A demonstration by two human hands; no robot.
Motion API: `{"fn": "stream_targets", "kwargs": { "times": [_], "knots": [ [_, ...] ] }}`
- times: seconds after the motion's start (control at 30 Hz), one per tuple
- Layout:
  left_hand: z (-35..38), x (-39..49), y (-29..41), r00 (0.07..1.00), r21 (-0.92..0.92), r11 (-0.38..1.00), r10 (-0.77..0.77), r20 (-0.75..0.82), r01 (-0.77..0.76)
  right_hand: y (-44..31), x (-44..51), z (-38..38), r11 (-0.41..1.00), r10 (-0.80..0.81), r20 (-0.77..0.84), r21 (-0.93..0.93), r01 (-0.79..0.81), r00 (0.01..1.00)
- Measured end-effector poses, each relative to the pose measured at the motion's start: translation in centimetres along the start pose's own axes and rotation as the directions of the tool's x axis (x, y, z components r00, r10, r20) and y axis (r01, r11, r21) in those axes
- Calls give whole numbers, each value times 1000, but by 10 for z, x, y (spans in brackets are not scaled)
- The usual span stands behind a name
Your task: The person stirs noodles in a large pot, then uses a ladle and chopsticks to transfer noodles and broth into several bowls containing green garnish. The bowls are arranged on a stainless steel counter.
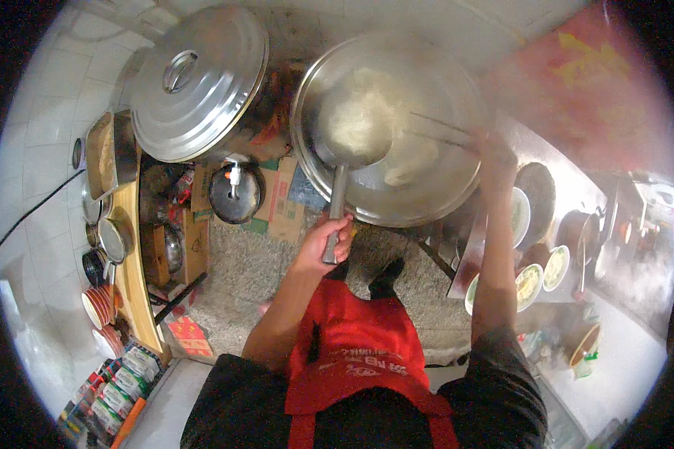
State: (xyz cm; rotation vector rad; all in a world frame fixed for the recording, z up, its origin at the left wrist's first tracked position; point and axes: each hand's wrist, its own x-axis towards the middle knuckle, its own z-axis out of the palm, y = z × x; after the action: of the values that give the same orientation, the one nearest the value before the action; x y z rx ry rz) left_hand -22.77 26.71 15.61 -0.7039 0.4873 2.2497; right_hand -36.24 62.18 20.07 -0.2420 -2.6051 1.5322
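My left hand (327,242) grips the grey handle of a large round metal scoop (340,182), which may be a strainer. Its bowl is over a wide steel pot (452,193) and holds a pale mass like noodles (356,120), blurred by steam. More pale strands trail beside the bowl inside the pot. Above the pot's right rim, my right hand (497,157) is motion-blurred and holds a pair of long chopsticks (441,130). Their tips point left towards the pale strands.
A big lidded pot with a domed metal lid (213,95) stands left of the steel pot. Several bowls of pale food, one a white bowl (556,268), sit on the right counter. Pans and stacked bowls (96,307) line the wooden shelf (132,252). Flattened cardboard (287,216) lies below.
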Motion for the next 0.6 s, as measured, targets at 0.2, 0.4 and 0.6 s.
{"fn": "stream_targets", "kwargs": {
  "times": [0.2, 0.4, 0.6],
  "knots": [
    [-8, -15, -10, 998, 36, 998, -54, 40, 52, 75, 5, 76, 772, 477, -75, 512, -377, 875],
    [-4, -27, -14, 997, 89, 993, -78, 7, 77, 73, 13, 96, 346, 677, -8, 886, -309, 736],
    [-2, -24, -16, 998, 76, 995, -67, 4, 67, 61, -11, 51, 596, 502, -125, 767, -237, 856]
  ]
}}
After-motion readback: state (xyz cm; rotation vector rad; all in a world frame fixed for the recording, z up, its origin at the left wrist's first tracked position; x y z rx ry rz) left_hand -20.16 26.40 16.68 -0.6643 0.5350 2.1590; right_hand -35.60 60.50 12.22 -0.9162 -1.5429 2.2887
